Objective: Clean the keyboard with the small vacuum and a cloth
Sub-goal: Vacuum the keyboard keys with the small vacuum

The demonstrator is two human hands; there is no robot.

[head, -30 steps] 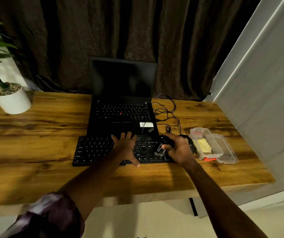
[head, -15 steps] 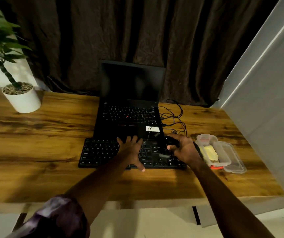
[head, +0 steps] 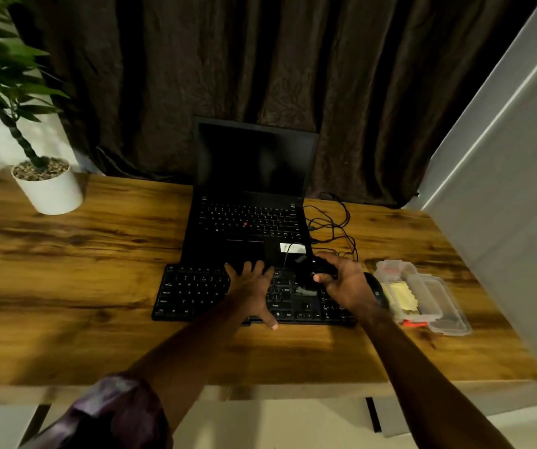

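A black keyboard (head: pixel 192 291) lies on the wooden desk (head: pixel 75 277) in front of an open black laptop (head: pixel 251 196). My left hand (head: pixel 254 288) rests flat on the keyboard's middle with fingers spread. My right hand (head: pixel 346 283) grips a small black vacuum (head: pixel 317 270) over the keyboard's right part, its grey nozzle (head: pixel 306 290) pointing down at the keys. A yellow cloth (head: pixel 401 296) lies in a clear plastic box (head: pixel 439 306) to the right of the keyboard.
A white pot with a green plant (head: pixel 48 186) stands at the desk's back left. Black cables (head: pixel 335 225) are tangled to the right of the laptop. A dark curtain hangs behind the desk and a white wall (head: pixel 503 189) borders its right side.
The view has shifted, so everything sits a little further right in the frame. My right hand has raised the vacuum's body slightly toward the laptop. My left hand stays flat on the keys.
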